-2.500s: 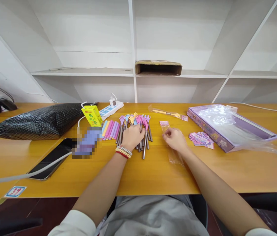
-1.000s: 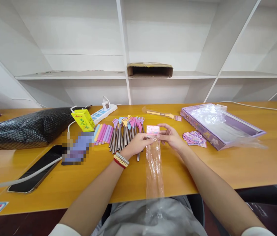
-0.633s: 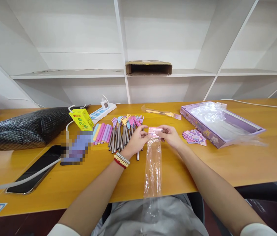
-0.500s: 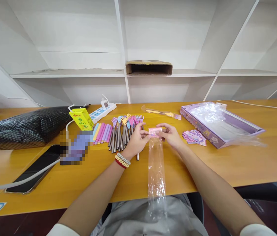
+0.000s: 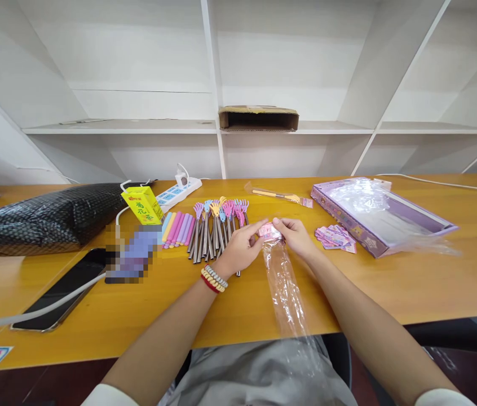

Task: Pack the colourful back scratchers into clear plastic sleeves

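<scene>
My left hand (image 5: pixel 241 247) and my right hand (image 5: pixel 295 235) both pinch the pink-labelled top of a long clear plastic sleeve (image 5: pixel 286 290) just above the wooden table (image 5: pixel 391 287). The sleeve trails from my fingers toward my lap and past the table's near edge. Right behind my left hand lies a pile of metal sticks with small coloured hand-shaped heads (image 5: pixel 217 228). Beside that pile is a row of pastel grips (image 5: pixel 178 228).
A purple box with clear film (image 5: pixel 384 217) and a stack of pink cards (image 5: pixel 335 237) sit to the right. One bagged stick (image 5: pixel 278 195) lies further back. To the left are a yellow drink carton (image 5: pixel 142 206), power strip (image 5: pixel 178 192), black padded bag (image 5: pixel 48 217) and phone (image 5: pixel 61 290).
My left hand left the stick pile and joined my right hand on the sleeve's top. Both lifted the sleeve; its lower end has now swung to the right.
</scene>
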Demonstrator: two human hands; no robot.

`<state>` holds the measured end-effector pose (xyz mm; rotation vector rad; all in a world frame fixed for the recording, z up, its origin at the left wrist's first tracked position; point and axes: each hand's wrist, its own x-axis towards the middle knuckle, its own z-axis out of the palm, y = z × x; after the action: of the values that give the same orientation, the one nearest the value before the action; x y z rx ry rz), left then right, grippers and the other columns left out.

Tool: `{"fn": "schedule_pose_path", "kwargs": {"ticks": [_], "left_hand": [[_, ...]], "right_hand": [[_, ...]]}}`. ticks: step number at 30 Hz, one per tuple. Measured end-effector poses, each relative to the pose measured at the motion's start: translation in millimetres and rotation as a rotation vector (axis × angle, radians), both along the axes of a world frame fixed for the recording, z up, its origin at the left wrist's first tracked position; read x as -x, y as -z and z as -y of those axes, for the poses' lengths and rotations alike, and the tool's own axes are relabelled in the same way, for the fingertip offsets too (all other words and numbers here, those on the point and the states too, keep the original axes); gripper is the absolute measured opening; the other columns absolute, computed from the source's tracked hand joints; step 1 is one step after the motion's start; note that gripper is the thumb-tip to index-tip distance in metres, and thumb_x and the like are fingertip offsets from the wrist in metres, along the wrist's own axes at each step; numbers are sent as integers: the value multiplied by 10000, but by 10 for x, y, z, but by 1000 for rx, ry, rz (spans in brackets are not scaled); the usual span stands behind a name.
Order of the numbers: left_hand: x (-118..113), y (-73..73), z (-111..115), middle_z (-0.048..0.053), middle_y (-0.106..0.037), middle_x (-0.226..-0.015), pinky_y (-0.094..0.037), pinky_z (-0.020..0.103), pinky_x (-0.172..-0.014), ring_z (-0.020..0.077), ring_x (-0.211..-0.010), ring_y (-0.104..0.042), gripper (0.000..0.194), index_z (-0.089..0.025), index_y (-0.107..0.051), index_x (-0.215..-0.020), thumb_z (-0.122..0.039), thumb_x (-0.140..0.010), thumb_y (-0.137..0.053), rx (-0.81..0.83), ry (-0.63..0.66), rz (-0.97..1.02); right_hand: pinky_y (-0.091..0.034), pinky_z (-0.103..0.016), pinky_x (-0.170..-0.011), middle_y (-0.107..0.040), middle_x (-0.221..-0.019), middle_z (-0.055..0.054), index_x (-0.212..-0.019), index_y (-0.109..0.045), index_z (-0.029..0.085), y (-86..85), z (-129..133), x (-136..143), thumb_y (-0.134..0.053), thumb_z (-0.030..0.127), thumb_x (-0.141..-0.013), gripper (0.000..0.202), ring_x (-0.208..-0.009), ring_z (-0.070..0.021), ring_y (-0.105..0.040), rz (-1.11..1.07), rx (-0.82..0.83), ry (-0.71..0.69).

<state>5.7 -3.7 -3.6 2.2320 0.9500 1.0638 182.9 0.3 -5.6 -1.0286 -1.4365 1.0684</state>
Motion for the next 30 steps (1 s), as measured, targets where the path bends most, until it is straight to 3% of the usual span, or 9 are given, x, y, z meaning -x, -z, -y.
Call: {"fn": "schedule_pose_path", "kwargs": {"ticks": [3, 6, 10, 13, 16, 20, 25, 30], "left_hand": [[-3, 3, 3, -17, -535, -730, -394, 233, -580, 84, -555, -446, 542, -182, -381, -1348, -219, -818, -487, 59, -5, 0], [-11, 7, 2, -6, -550, -737, -403, 238, -578, 91, -566, -471, 507, -159, -437, -1298, -200, -796, -491, 98, -19, -8], [-15, 0, 9, 4, -572, -715, -402, 241, -555, 108, -572, -490, 458, -137, -479, -1244, -199, -790, -483, 125, -20, -19], [-7, -19, 24, 25, -619, -793, -435, 266, -613, 123, -608, -526, 472, -150, -454, -1269, -206, -800, -475, 95, -11, -48], [-2, -29, 41, 65, -639, -986, -457, 313, -767, 166, -794, -589, 485, -172, -420, -1307, -194, -823, -443, 62, 12, -87], [-5, -8, 58, 101, -578, -1177, -412, 348, -913, 202, -1027, -556, 460, -157, -413, -1308, -186, -850, -394, 35, 12, -128], [2, 5, 61, 84, -618, -1005, -432, 353, -833, 201, -920, -573, 470, -153, -339, -1343, -247, -883, -369, 27, 3, -170], [-1, -28, 56, 68, -608, -937, -427, 332, -797, 189, -876, -563, 473, -156, -324, -1346, -283, -893, -376, 55, 5, -122]], "right_hand": [[-313, -220, -469, -488, -590, 42, -778, -505, 180, 35, 3, 0, -629, 456, -719, 308, -482, -77, -389, -36, -11, 6], [-343, -219, -498, -539, -734, 30, -888, -456, 211, 68, 11, -12, -661, 358, -703, 313, -519, -76, -417, -17, -148, 67], [-377, -244, -587, -557, -777, -7, -796, -540, 189, 73, 29, -34, -605, 297, -755, 133, -614, -102, -466, 284, -321, 65], [-392, -259, -639, -583, -824, -19, -869, -593, 190, 68, 35, -29, -604, 268, -756, 137, -666, -117, -495, 397, -357, 46], [-398, -262, -654, -592, -865, -29, -908, -596, 188, 64, 33, -16, -592, 270, -769, 162, -708, -127, -513, 403, -348, 37], [-399, -267, -650, -573, -773, -29, -755, -597, 167, 66, 9, -28, -563, 360, -798, 201, -692, -131, -509, 388, -282, 20], [-410, -273, -679, -587, -754, -28, -746, -607, 156, 90, -38, -71, -534, 388, -813, 253, -715, -138, -531, 324, -118, -99], [-396, -244, -591, -570, -743, -22, -680, -598, 157, 86, -58, -68, -596, 420, -750, 273, -666, -121, -502, 143, -84, -66]]}}
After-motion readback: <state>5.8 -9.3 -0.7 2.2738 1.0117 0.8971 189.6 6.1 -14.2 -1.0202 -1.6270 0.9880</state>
